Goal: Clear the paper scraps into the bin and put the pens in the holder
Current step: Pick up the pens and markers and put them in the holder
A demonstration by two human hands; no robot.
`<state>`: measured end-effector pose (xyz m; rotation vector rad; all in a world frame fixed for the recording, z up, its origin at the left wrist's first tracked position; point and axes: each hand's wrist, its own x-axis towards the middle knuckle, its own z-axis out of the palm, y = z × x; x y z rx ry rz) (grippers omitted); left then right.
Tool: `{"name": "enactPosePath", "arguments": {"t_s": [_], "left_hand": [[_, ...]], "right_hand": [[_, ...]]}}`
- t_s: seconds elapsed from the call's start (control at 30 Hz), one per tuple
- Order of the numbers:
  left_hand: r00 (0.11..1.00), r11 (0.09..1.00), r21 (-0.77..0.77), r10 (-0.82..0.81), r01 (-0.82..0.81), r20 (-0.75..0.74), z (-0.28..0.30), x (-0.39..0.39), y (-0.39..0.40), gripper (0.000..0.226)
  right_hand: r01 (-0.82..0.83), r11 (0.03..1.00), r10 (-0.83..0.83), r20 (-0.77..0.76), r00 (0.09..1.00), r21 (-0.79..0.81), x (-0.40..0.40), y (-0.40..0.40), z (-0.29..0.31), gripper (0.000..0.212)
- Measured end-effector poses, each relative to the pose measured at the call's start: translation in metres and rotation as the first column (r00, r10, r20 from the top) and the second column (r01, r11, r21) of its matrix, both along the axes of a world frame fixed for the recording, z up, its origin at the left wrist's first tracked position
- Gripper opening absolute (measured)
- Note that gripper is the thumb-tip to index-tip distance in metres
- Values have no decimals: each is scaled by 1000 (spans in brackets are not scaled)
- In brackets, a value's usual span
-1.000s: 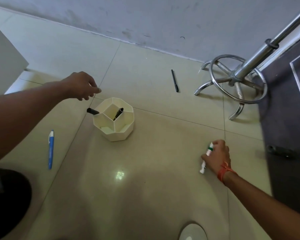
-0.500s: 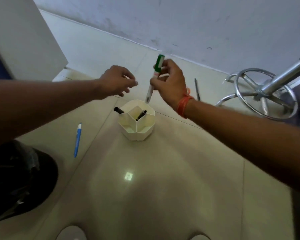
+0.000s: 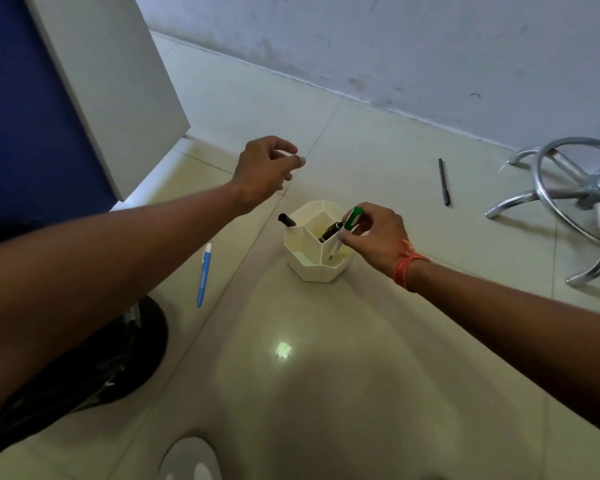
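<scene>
A cream faceted pen holder stands on the tiled floor. My right hand grips a green-capped white pen whose tip is down inside the holder's right compartment. Two black pens lean in other compartments, one sticking out at the left rim. My left hand hovers above and left of the holder, fingers loosely curled with nothing visible in them. A blue pen lies on the floor left of the holder. A black pen lies farther back to the right.
A black bin with a bag liner sits at lower left, partly hidden by my left arm. A chrome chair base stands at the right. A white and blue panel rises at the left. My shoe tip shows at the bottom.
My right hand picked the green-capped pen off the floor, carried it over the holder and lowered its tip into a compartment. My left hand stayed hovering near the holder.
</scene>
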<state>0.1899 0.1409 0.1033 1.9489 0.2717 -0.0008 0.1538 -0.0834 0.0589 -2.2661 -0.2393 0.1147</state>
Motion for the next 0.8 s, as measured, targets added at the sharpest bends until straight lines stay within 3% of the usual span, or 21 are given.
{"name": "enactPosePath", "arguments": {"t_s": [0.13, 0.27, 0.4, 0.5, 0.6, 0.7, 0.8], "left_hand": [[997, 999, 43, 29, -26, -71, -7, 0, 23, 37], [964, 982, 181, 90, -45, -249, -27, -8, 54, 33], [828, 878, 467, 180, 108, -530, -51, -26, 84, 29], [701, 791, 549, 231, 268, -675, -62, -44, 92, 34], [648, 679, 610, 254, 409, -718, -75, -59, 88, 28], [686, 585, 663, 232, 467, -689, -90, -64, 82, 26], [708, 608, 666, 230, 432, -668, -93, -62, 76, 19]], "right_hand": [[-7, 1000, 7, -32, 999, 14, 5, -4, -2, 23], [-13, 998, 17, -72, 997, 57, 8, -11, -3, 27], [6, 992, 6, -95, 995, 122, 18, -15, -6, 26], [109, 974, -92, -96, 991, 198, 32, -19, -8, 24], [188, 958, -167, -112, 980, 217, 44, -23, -8, 24], [223, 953, -202, -120, 972, 207, 50, -27, -9, 22], [258, 948, -239, -121, 963, 184, 52, -30, -14, 19]]}}
